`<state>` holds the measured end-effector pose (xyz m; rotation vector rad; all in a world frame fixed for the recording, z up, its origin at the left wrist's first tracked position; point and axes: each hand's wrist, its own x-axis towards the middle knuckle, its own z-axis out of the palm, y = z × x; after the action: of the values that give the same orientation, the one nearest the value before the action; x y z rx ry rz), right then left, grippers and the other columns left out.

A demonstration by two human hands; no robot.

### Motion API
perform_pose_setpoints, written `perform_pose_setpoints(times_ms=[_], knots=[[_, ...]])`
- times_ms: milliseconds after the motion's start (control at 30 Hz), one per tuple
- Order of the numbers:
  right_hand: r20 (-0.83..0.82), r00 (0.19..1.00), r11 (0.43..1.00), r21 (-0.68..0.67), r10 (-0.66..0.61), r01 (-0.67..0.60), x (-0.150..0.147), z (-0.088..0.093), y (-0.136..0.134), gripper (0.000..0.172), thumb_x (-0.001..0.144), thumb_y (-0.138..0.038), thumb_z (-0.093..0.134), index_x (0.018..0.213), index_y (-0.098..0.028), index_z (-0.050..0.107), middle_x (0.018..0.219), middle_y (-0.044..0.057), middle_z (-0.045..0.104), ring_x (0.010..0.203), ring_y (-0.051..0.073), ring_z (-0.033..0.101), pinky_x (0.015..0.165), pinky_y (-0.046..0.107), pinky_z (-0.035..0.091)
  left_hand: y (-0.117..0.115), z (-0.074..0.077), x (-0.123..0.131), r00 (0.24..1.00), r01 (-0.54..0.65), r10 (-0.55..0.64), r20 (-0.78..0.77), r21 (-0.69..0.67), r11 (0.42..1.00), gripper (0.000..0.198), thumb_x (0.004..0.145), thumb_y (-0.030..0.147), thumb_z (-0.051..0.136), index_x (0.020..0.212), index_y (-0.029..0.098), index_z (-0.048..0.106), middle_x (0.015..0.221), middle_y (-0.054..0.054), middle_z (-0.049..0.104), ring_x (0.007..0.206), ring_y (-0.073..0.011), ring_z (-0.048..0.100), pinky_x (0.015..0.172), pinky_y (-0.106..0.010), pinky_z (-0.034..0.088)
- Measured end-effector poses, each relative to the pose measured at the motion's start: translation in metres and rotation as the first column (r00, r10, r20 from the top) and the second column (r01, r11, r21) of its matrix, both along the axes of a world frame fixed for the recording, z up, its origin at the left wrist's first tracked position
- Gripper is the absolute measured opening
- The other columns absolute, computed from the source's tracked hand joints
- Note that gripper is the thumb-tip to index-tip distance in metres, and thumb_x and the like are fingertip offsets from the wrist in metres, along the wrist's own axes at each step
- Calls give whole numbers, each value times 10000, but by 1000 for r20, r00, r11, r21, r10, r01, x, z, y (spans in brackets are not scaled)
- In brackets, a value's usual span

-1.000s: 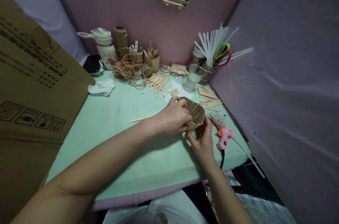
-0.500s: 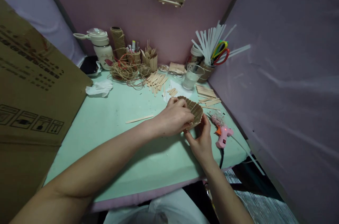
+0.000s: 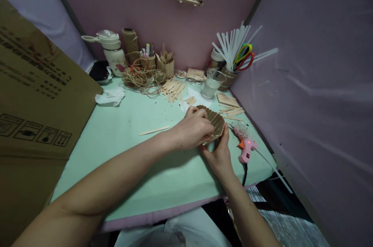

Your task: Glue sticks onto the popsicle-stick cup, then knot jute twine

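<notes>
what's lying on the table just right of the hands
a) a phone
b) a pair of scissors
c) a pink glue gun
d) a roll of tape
c, the pink glue gun lies on the green table just right of the right hand, which with the left hand holds the craft-stick piece.

Two hands: left hand, right hand. One fan-shaped stick panel, one pink glue gun, one clear plastic cup, one lidded jug, one crumpled tissue.
</notes>
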<state>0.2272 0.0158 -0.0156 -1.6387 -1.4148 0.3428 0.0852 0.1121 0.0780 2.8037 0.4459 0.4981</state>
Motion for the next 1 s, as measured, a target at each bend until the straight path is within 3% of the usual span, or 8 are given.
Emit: perform_pose_setpoints(times_ms=[267,600,1000], knots=[[5,1000,1000,8,3,-3,2,-1,-2,1030,745,-378,701,1504,-172,36,1389,201,448,1232,290,503,954,436,457,2,-1,-1,1000,17,-17,12,-23,1000,153,838,215,553,722,176,646,757,-39,662,934,-216,444,847,-411,216],[14,1000,1000,-21,-14,14,5,13,-5,943,794,-355,627,1504,-187,29,1264,162,558,1112,271,583,925,453,467,-1,6,-1,1000,4,-5,-14,-44,999,137,818,229,578,708,173,638,743,-37,656,915,-215,445,839,-396,223],[50,997,998,-29,-50,52,1,4,-3,1017,713,-404,711,1494,-183,99,1360,194,490,1194,313,535,939,461,459,1,1,0,1000,6,-6,2,-34,999,148,792,180,550,664,180,624,697,-30,643,899,-214,450,827,-393,225]])
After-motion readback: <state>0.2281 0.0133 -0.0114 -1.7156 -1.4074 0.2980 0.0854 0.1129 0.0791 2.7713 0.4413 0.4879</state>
